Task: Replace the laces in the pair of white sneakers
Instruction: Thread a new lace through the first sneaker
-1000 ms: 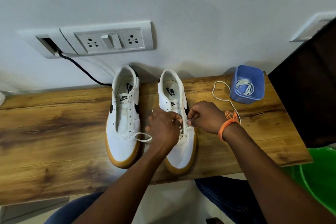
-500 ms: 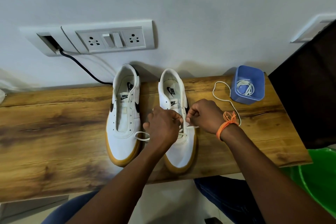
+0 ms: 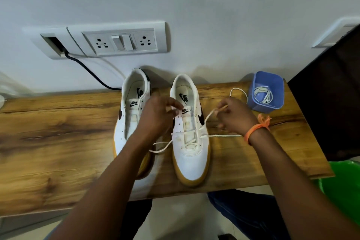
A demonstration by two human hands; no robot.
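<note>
On the wooden shelf point(image 3: 58, 142), my right hand point(image 3: 234, 117) is pinching the white flat lace point(image 3: 209, 114); my left hand point(image 3: 157, 117) is gripping the gum-soled white sneaker point(image 3: 191, 158) at its tongue. Tension wants keeping even.

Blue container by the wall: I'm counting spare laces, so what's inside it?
Inside the blue container lies a loose bundle of white laces on its bare floor. How many there are cannot be told; they overlap.

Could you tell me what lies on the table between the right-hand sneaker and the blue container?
In the head view, the right hand sits there, pinching the white lace from the right-hand sneaker; a lace loop lies beside the blue container.
</note>
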